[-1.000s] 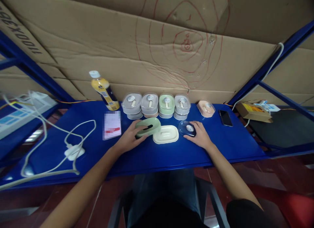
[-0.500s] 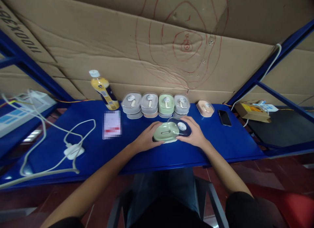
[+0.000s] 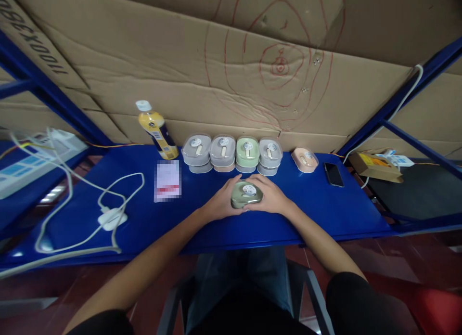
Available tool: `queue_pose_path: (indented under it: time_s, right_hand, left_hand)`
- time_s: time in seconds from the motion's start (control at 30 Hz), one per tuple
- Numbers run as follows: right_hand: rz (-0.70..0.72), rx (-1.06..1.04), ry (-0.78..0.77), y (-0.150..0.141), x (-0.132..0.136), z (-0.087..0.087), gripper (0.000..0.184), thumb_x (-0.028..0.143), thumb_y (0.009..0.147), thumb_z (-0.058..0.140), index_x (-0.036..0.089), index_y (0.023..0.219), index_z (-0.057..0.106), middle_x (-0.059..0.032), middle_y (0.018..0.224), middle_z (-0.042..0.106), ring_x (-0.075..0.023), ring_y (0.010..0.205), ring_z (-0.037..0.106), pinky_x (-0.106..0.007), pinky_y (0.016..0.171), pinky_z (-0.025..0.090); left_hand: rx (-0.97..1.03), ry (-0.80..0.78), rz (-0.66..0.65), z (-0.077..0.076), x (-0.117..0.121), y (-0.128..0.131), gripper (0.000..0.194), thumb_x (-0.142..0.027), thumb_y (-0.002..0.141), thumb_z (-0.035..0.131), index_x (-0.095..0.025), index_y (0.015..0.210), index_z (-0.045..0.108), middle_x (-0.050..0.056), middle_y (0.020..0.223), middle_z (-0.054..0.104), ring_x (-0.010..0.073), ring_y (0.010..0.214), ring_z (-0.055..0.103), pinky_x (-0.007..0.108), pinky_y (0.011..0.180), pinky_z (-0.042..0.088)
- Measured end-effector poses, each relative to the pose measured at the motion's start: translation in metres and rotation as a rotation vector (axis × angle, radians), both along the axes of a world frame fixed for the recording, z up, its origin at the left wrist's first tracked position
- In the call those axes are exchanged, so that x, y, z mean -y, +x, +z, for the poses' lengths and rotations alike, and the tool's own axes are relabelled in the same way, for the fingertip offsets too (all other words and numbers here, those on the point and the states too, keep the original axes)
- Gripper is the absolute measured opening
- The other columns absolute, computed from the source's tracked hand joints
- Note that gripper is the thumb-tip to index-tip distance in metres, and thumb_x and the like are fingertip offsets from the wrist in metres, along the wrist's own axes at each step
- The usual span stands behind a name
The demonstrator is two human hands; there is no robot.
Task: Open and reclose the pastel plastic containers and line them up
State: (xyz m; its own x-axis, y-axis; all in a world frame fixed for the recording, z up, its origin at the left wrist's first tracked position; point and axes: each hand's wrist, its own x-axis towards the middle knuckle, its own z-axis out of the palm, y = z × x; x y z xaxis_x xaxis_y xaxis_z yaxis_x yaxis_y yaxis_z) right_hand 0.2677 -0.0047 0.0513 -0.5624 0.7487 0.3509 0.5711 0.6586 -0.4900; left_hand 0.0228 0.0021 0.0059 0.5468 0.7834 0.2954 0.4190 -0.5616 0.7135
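Just above the front half of the blue table, a small green plastic box [image 3: 241,199] with a clear lid [image 3: 250,190] is between my two hands. A round white sticker is on the lid. My left hand [image 3: 222,200] wraps around the box's left side, thumb along the near edge. On the opposite side my right hand [image 3: 271,195] curves over the lid and the box's right end. The lid lies over the box; whether it is fully seated I cannot tell. Behind them, similar boxes stand stacked in a row, with a green one [image 3: 247,152] among grey ones [image 3: 197,151].
A peach box [image 3: 305,160] and a phone [image 3: 333,174] lie to the right. On the left are a yellow drink bottle [image 3: 158,133], a blurred paper card [image 3: 168,180], and a white cable with an adapter [image 3: 112,219]. Cardboard [image 3: 180,84] walls the back.
My right hand has brought the clear lid left, from beside the green box to over it. My hands are now closer together. The view has shifted slightly.
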Motion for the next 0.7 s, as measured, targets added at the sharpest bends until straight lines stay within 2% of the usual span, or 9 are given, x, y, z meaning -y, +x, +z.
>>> queue_pose_path:
  time_s: [0.2,0.37,0.6,0.7]
  right_hand:
    - [-0.032,-0.006,-0.008,-0.001,0.004,-0.001,0.085,0.062,0.072,0.089,0.025,0.142,0.060,-0.0126,0.137,0.062,-0.0340,0.124,0.064,-0.052,0.107,0.056]
    - [0.001,-0.054,-0.023,0.001,-0.001,-0.003,0.083,0.061,0.071,0.091,0.026,0.140,0.062,-0.0112,0.135,0.063,-0.0317,0.123,0.065,-0.049,0.108,0.055]
    - [0.020,-0.088,-0.065,0.003,-0.008,-0.007,0.086,0.061,0.067,0.093,0.026,0.140,0.063,-0.0111,0.133,0.065,-0.0309,0.122,0.066,-0.050,0.109,0.054]
    - [0.010,-0.064,-0.053,0.004,-0.005,-0.008,0.085,0.061,0.070,0.091,0.026,0.142,0.062,-0.0109,0.136,0.064,-0.0316,0.125,0.064,-0.051,0.110,0.053]
  left_hand:
    - [-0.011,0.051,-0.036,0.003,0.003,0.001,0.113,-0.041,0.078,0.087,-0.021,0.166,0.020,0.021,0.161,0.040,0.0415,0.151,0.044,0.059,0.124,0.041]
    - [-0.039,0.052,-0.041,0.006,0.005,0.000,0.110,-0.043,0.080,0.086,-0.023,0.167,0.021,0.020,0.161,0.039,0.0411,0.151,0.043,0.058,0.125,0.041]
    - [-0.042,0.037,-0.052,0.002,0.003,-0.003,0.111,-0.039,0.078,0.088,-0.024,0.166,0.021,0.019,0.162,0.039,0.0412,0.152,0.043,0.057,0.124,0.042]
    - [-0.039,0.040,-0.048,0.000,0.002,-0.003,0.112,-0.041,0.078,0.089,-0.025,0.166,0.021,0.019,0.162,0.039,0.0411,0.151,0.043,0.058,0.124,0.042]
